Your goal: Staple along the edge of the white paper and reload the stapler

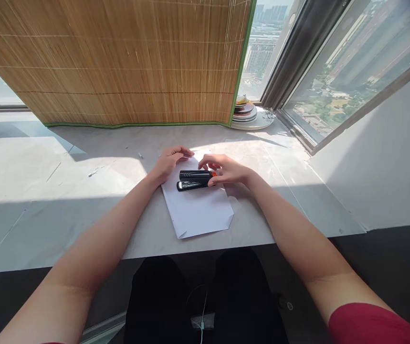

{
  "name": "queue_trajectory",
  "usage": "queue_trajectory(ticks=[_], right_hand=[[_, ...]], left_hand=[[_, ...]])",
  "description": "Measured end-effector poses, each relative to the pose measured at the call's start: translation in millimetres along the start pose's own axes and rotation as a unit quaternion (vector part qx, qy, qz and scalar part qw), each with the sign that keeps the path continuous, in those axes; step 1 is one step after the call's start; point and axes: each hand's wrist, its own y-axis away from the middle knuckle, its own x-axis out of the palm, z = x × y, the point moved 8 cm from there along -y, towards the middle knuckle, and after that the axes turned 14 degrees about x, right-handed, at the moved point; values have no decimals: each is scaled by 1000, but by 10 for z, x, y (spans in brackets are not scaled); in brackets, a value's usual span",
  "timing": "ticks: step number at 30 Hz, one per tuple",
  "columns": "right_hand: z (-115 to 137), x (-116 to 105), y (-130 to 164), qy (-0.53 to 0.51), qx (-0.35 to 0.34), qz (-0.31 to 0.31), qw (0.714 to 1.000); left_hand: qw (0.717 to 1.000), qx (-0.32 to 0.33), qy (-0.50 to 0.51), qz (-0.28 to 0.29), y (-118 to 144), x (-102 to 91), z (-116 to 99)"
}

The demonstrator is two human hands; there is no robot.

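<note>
A stack of white paper (205,210) lies on the pale ledge in front of me, with a folded or curled corner at its near edge. On top of it lies a black stapler (194,177) with an orange part at its right end, its jaw end pointing left. My right hand (222,169) grips the stapler's right end, thumb on the near side and fingers curled over the far side. At the paper's far left edge, my left hand (171,163) holds the sheets with its fingers bent together; part of its grip is hidden.
A bamboo blind (129,62) hangs behind the ledge (93,229). Stacked plates (251,117) stand in the far right corner by the window frame (294,62). Small white scraps (93,173) lie to the left. The ledge's front edge runs just above my knees.
</note>
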Motion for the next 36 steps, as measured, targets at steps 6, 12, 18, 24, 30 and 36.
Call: queue_trajectory(ticks=[6,12,18,24,30,36], right_hand=[[80,252,-63,87,-28,50,995],[-162,13,-59,80,71,27,994],[-300,-265,112,-96,163,30,982],[-433,-122,118,-193,236,119,945],[-366,-265,124,-112,200,38,973],[9,-77,-8,14,35,-38,999]], left_hand=[[996,73,36,-47,2,-45,-226],[998,41,-40,-10,9,13,-131],[997,5,-76,-2,1,-38,-20],[998,-31,4,-61,-15,-100,23],[994,-51,41,-90,-42,-182,47],[992,-33,53,-107,-13,-188,-42]])
